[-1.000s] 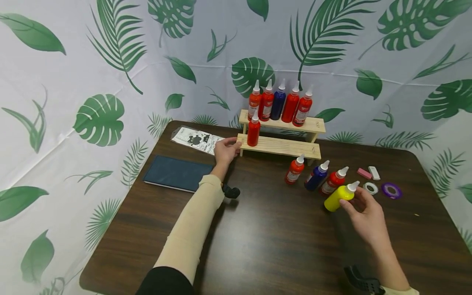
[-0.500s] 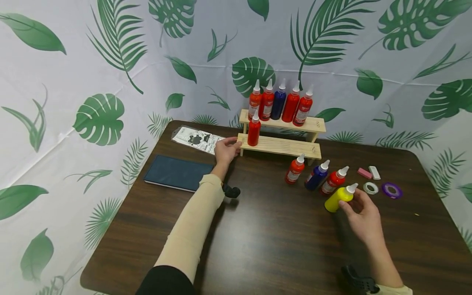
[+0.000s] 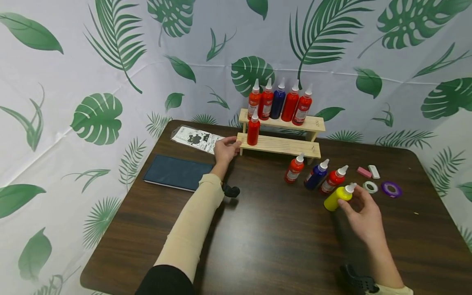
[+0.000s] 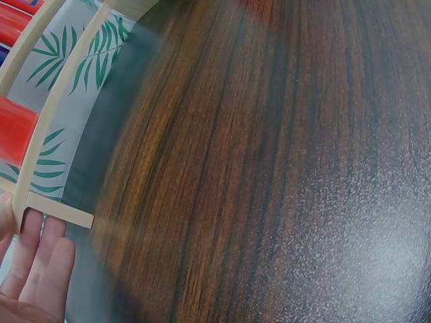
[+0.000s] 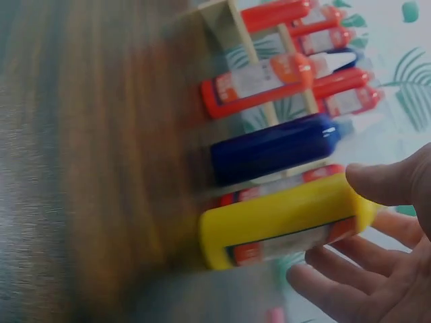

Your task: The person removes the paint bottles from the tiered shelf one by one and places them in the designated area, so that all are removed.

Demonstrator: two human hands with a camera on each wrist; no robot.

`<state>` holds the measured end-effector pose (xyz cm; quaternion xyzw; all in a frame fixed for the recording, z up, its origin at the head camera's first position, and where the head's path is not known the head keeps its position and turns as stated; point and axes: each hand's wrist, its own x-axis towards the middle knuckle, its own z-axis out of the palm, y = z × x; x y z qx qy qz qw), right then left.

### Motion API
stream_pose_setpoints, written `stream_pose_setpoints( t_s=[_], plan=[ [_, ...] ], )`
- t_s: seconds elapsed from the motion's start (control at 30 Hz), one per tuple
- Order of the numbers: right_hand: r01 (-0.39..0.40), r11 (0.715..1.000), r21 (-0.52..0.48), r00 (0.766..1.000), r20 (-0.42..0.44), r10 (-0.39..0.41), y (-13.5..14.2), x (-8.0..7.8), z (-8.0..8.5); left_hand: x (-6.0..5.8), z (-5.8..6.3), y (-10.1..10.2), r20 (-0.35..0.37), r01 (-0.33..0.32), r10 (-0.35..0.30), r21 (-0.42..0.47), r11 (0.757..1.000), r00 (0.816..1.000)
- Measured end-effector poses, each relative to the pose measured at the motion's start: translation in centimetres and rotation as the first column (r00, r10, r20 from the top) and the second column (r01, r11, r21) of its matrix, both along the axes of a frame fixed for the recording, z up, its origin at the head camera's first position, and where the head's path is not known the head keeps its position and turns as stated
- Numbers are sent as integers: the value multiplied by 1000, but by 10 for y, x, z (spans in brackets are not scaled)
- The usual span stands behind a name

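Observation:
In the head view, my left hand [image 3: 226, 150] pinches the left end of the lower step of a two-step wooden rack [image 3: 284, 145]. Its thumb lies on the board and its fingers are below, as the left wrist view shows. My right hand [image 3: 365, 215] holds a yellow squeeze bottle [image 3: 336, 200] near its shoulder, between thumb and fingers. The bottle leans slightly in the head view, its white nozzle up. Beside it stand a red bottle [image 3: 332, 181], a blue bottle [image 3: 316, 176] and another red bottle [image 3: 293, 170]. One red bottle [image 3: 253, 132] stands on the lower step.
Several red bottles and a blue one [image 3: 277, 104] line the upper step. A dark blue notebook [image 3: 177, 172] and a white printed packet [image 3: 196, 139] lie at left. At right are a pink block [image 3: 364, 172], a white block [image 3: 374, 172], a white tape roll [image 3: 370, 187] and a purple roll [image 3: 391, 189].
My right hand has shifted slightly left around the yellow squeeze bottle, which has barely moved. The left hand stays on the rack.

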<state>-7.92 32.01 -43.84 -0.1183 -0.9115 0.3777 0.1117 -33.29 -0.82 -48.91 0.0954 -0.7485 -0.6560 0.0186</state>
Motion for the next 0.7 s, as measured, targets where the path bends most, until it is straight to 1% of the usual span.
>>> stream_pose_setpoints(
  t_s=[0.1,0.2,0.27,0.37,0.43,0.5,0.53,0.6,0.7],
  plan=[
    [8,999,40,1000,-29,-7,-2,-1,17,-1,-1,0,-1,-3,3,2,1000,1000],
    [42,996,79,996,-79,-36,-9,-2,40,-1,-2,1,-5,-5,5,1,1000,1000],
    [82,992,96,990,-124,-70,-18,-5,56,-1,-2,1,-8,-4,4,3,1000,1000],
    [94,991,100,972,-225,-69,-37,-14,76,0,-1,2,-15,-5,5,7,1000,1000],
    [45,995,83,957,-291,-19,-54,-26,85,1,0,1,-20,-8,8,14,1000,1000],
    [-37,997,74,940,-337,60,-73,-41,88,1,1,1,-21,-10,10,20,1000,1000],
    [-83,994,70,933,-345,102,-82,-51,88,2,1,1,-20,-11,12,23,1000,1000],
    [-184,982,44,923,-337,188,-102,-70,85,1,1,1,-17,-11,11,31,999,1000],
    [-289,957,0,921,-274,278,-128,-99,73,1,-1,2,-14,-13,13,30,999,1000]
  ],
)
